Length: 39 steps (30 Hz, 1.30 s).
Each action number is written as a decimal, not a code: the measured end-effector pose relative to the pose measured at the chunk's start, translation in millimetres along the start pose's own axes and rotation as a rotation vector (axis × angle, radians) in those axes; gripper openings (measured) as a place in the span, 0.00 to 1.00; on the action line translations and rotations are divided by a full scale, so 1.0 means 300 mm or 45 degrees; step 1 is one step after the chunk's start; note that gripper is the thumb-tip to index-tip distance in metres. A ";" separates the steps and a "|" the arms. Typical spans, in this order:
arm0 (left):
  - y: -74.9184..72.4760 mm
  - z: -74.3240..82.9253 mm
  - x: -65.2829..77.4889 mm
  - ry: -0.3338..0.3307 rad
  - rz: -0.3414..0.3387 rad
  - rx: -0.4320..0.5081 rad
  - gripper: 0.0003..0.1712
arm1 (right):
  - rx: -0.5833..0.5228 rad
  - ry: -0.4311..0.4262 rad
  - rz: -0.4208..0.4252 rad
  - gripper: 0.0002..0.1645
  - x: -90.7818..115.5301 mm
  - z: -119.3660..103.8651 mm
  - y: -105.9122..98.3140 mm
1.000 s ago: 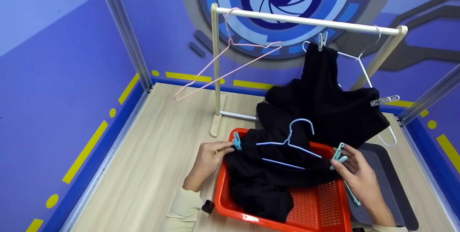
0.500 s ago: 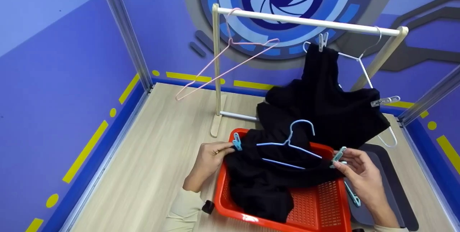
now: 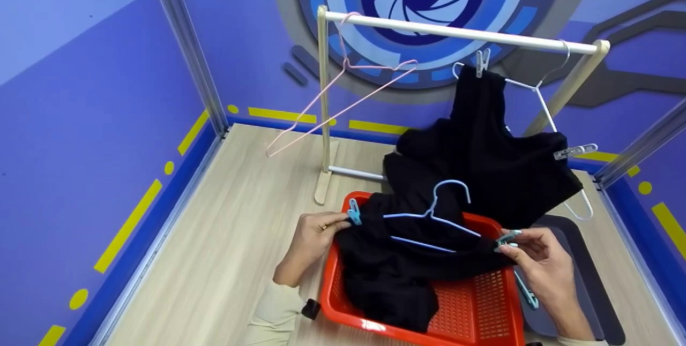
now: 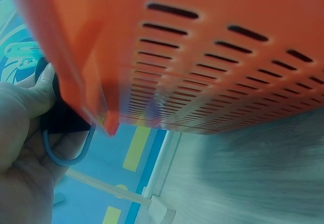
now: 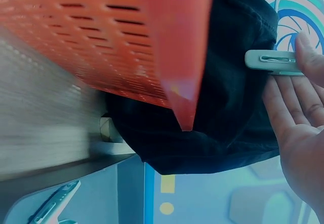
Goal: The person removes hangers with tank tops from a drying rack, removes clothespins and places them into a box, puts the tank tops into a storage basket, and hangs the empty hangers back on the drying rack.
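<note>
A black garment (image 3: pixel 391 265) lies over the red basket (image 3: pixel 343 316), with a blue hanger (image 3: pixel 452 181) inside it, hook up. At its left corner stands a blue clothespin (image 3: pixel 353 212). Beside that clothespin my left hand (image 3: pixel 315 236) pinches the cloth; in the left wrist view one looped hanger end (image 4: pixel 68 162) shows below the fingers. My right hand (image 3: pixel 549 268) pinches a pale green clothespin (image 3: pixel 507 238) at the garment's right corner. In the right wrist view, thumb and fingers hold this clothespin (image 5: pixel 271 62) against the black cloth; whether its tips bite the cloth is hidden.
Behind the basket stands a rack with a white rail (image 3: pixel 461 31). A pink hanger (image 3: pixel 344 62) hangs at its left. A second black garment (image 3: pixel 498 158) hangs at right on a white hanger (image 3: pixel 545 110), with two clothespins. Another clothespin (image 3: pixel 527 292) lies on a grey tray (image 3: pixel 581 281).
My right hand has turned the pale green clothespin from nearly upright to nearly level and moved slightly down. The left hand has stayed in place. The pink hanger has swung slightly.
</note>
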<state>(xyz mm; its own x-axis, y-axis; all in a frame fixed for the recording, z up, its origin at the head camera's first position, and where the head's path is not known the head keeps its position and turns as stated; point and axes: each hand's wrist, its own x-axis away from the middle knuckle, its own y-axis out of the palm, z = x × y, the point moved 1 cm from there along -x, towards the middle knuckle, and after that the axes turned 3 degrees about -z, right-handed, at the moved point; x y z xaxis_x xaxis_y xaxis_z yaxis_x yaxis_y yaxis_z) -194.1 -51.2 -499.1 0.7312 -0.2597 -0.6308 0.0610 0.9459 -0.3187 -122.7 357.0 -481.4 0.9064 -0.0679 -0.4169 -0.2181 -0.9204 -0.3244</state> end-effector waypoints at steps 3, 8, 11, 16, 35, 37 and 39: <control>0.000 0.002 0.000 0.000 0.002 -0.008 0.09 | -0.083 -0.033 0.031 0.22 0.000 0.013 0.000; -0.002 0.007 -0.001 -0.025 -0.007 0.011 0.09 | -0.338 -0.179 0.024 0.20 -0.003 -0.014 0.004; -0.002 0.009 -0.002 -0.036 -0.015 0.022 0.09 | -0.425 -0.238 0.018 0.20 -0.005 -0.043 0.004; -0.003 0.010 -0.003 -0.031 -0.013 0.023 0.09 | -0.443 -0.280 0.042 0.20 -0.011 -0.064 -0.003; -0.001 0.006 -0.001 -0.025 -0.012 -0.007 0.09 | -0.145 -0.033 0.220 0.31 0.016 0.017 -0.094; -0.001 0.001 0.000 -0.016 -0.006 -0.012 0.09 | 0.011 0.045 0.271 0.31 0.020 0.022 -0.105; 0.005 -0.020 0.006 -0.007 0.004 -0.013 0.09 | 0.155 0.110 0.315 0.31 0.023 0.030 -0.117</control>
<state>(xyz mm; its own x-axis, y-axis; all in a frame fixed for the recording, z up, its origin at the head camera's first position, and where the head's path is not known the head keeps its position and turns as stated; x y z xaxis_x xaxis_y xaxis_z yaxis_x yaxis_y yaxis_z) -196.8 -51.5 -505.0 0.7352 -0.2558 -0.6277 0.0518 0.9446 -0.3242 -112.0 392.3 -480.4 0.8466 -0.3215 -0.4241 -0.4733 -0.8193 -0.3237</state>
